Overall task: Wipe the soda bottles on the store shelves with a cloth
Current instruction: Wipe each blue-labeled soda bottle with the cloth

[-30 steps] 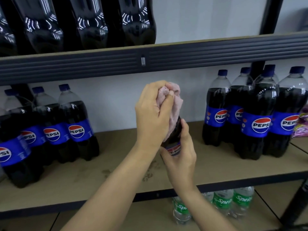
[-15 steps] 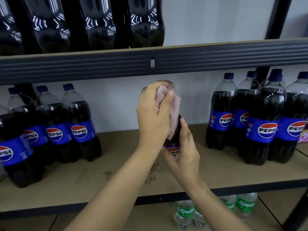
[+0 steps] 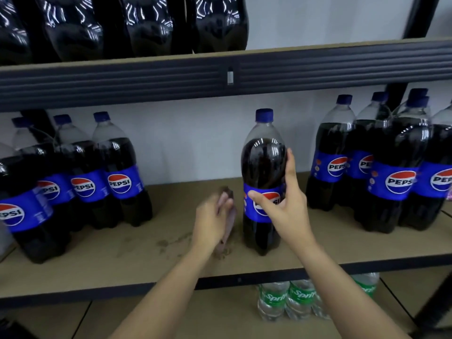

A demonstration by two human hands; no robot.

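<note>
We see the right hand (image 3: 283, 211) wrapped around the label of a Pepsi bottle (image 3: 264, 167), thumb at nine o'clock and fingers at three o'clock, the bottle standing upright on the middle shelf (image 3: 171, 260). At the bottle's nine o'clock, just beside it, the left hand (image 3: 211, 221) clutches a pinkish cloth (image 3: 228, 226), blurred, hanging down from the fist. More Pepsi bottles (image 3: 117, 174) stand grouped toward nine o'clock and another cluster (image 3: 396, 172) toward three o'clock. Sprite bottles (image 3: 288, 299) sit on the level below, at six o'clock.
</note>
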